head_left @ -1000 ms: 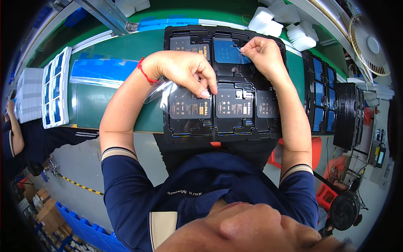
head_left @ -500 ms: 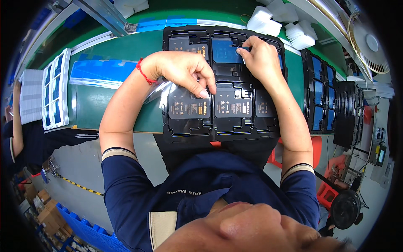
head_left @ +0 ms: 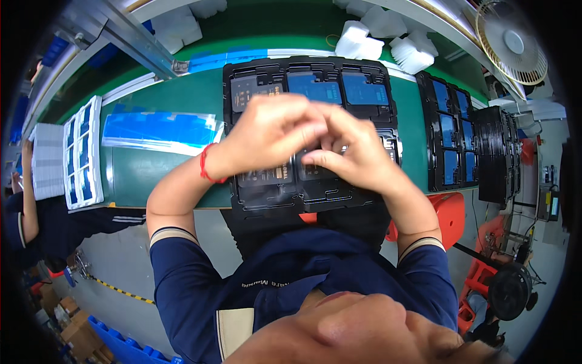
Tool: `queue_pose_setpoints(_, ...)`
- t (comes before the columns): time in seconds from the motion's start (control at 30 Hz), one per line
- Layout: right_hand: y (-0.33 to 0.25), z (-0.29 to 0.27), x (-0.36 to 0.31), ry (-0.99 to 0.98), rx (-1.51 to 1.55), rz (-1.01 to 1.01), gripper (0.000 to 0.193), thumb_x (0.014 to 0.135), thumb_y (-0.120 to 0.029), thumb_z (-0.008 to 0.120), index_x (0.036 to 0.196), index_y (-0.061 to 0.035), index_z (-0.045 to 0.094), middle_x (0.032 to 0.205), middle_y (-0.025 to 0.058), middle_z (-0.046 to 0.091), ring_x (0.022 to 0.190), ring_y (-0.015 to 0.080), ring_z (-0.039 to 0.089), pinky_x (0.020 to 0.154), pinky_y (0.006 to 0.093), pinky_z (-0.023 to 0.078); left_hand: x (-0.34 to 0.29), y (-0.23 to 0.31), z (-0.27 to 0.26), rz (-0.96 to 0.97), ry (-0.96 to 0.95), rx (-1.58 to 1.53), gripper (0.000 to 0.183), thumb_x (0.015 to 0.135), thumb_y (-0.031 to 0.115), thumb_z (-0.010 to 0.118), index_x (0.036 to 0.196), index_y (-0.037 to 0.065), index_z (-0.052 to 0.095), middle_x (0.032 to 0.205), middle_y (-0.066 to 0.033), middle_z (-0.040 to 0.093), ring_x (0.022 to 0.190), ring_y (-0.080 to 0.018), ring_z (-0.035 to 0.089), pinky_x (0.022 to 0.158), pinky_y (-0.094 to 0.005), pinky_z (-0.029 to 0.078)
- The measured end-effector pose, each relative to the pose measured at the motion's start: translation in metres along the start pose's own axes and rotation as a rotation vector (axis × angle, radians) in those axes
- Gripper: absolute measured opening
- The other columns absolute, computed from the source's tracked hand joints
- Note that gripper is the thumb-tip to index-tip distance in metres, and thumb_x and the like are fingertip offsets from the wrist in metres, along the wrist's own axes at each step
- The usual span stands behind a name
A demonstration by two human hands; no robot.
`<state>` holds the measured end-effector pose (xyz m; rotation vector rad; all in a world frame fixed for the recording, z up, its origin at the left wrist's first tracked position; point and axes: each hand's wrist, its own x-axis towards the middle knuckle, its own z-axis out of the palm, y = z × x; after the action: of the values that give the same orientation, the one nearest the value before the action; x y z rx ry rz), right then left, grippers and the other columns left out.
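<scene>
A black moulded tray [head_left: 267, 199] lies before me, holding flat black packs that look like batteries. In its far row, blue film covers the middle pack [head_left: 306, 85] and the right pack [head_left: 365, 91], while the left pack [head_left: 244, 91] shows its bare printed face. My left hand [head_left: 273, 130] and my right hand [head_left: 357, 148] meet above the tray's middle, both slightly blurred. Their fingers are pinched close together, hiding whatever is between them. Beneath them, the near row's left pack [head_left: 267, 176] is partly visible; other packs there are mostly covered by my hands.
Blue film sheets [head_left: 157, 128] lie left of the tray on the green table [head_left: 136, 189]. Farther left stands a white tray [head_left: 85, 151] of blue-faced packs. On the right are another filled black tray [head_left: 431, 136], stacked black trays [head_left: 494, 155] and a fan [head_left: 513, 42]. Another person's arm [head_left: 29, 194] shows far left.
My right hand has left the far middle pack and come toward me to meet my left hand. The clear film near my left wrist no longer shows there. The whole view has shifted slightly.
</scene>
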<state>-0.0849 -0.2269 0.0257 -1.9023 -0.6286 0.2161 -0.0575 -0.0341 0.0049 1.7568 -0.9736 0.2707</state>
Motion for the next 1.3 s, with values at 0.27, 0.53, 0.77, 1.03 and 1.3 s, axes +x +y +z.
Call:
queue_pose_setpoints(0.27, 0.032, -0.072, -0.109, 0.043, 0.152, 0.195, 0.026, 0.086, 0.003, 0.053, 0.107, 0.001, 0.068, 0.067, 0.0087, 0.066, 0.048, 0.0107, 0.053, 0.046, 0.0229, 0.042, 0.018, -0.048, -0.047, -0.392, 0.239, -0.188, 0.036, 0.087, 0.021, 0.067, 0.118, 0.003, 0.06, 0.099, -0.0076, 0.066, 0.091, -0.0125, 0.06, 0.081, -0.0256, 0.047)
queue_pose_setpoints(0.53, 0.155, -0.157, -0.375, 0.532, 0.633, 0.65, 0.026, 0.086, 0.0, 0.051, 0.107, 0.0093, 0.062, 0.076, 0.0171, 0.066, 0.056, 0.018, 0.061, 0.045, 0.0236, 0.046, -0.045, -0.216, -0.114, -0.608, 0.017, 0.756, 0.057, 0.089, 0.041, 0.059, 0.138, 0.014, 0.046, 0.143, -0.0161, 0.042, 0.135, -0.036, 0.034, 0.109, -0.043, 0.028)
queue_pose_setpoints(0.77, 0.314, -0.1, -0.454, 1.377, 0.922, 0.886, 0.037, 0.093, -0.006, 0.04, 0.126, -0.0112, 0.055, 0.085, 0.0035, 0.067, 0.059, 0.0108, 0.059, 0.052, 0.0283, 0.05, -0.062, -0.238, -0.126, -0.521, -0.153, 0.817, 0.059, 0.087, 0.021, 0.057, 0.143, 0.016, 0.038, 0.15, -0.0139, 0.033, 0.141, -0.0326, 0.023, 0.112, -0.0529, 0.013)
queue_pose_setpoints(1.03, 0.436, -0.091, -0.365, 1.391, 0.743, 1.094, 0.047, 0.094, -0.027, 0.051, 0.138, -0.0226, 0.034, 0.108, 0.0105, 0.063, 0.079, 0.0218, 0.062, 0.064, 0.04, 0.052, -0.05, -0.204, -0.114, -0.621, 0.058, 0.553, 0.056, 0.08, 0.002, 0.059, 0.135, 0.008, 0.049, 0.131, -0.0236, 0.053, 0.13, -0.031, 0.043, 0.107, -0.0347, 0.033)
queue_pose_setpoints(1.3, 0.426, -0.152, -0.365, 1.302, 0.468, 1.159, 0.055, 0.077, -0.039, 0.069, 0.125, -0.0224, 0.047, 0.096, 0.0052, 0.065, 0.078, 0.026, 0.063, 0.064, 0.0454, 0.05, -0.031, -0.171, -0.09, -0.575, 0.319, 0.699, 0.042, 0.08, 0.019, 0.073, 0.117, 0.003, 0.062, 0.109, -0.0162, 0.067, 0.1, -0.0249, 0.065, 0.089, -0.0337, 0.047)
